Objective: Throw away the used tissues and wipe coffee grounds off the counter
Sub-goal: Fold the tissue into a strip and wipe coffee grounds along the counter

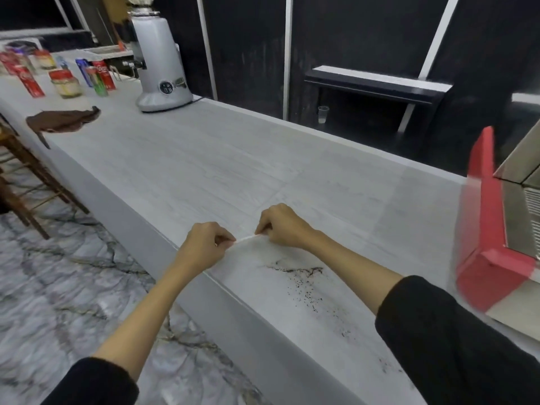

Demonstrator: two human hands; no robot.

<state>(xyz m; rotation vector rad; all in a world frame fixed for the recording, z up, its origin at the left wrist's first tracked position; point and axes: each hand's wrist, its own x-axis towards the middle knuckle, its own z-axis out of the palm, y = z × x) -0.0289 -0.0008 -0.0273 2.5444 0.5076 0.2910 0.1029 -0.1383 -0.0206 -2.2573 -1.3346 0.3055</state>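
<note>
Currently, both hands are working at the near edge of the pale grey counter [222,171], with black sleeves pushed back from the forearms. The left hand [204,247] is curling its fingers and pinching one end of a thin white tissue [248,237]; the right hand [282,228] is pinching the other end, so that the tissue is stretching as a narrow strip between them, just above the counter surface. Dark coffee grounds [304,285] are lying scattered on the counter just beside the hands, toward the near edge and trailing along it to the right. A red-sided machine [491,229] is standing at the counter's right end. Toward the far left end a grey coffee grinder [159,68] is standing near the back edge, a brown cloth [62,121] is lying at the front edge, and red cans [29,80] with a red-lidded jar [64,83] are grouping beyond it. A marbled floor [58,287] is showing below the counter's front edge, and a clear cup [323,114] is sitting behind the back edge.
</note>
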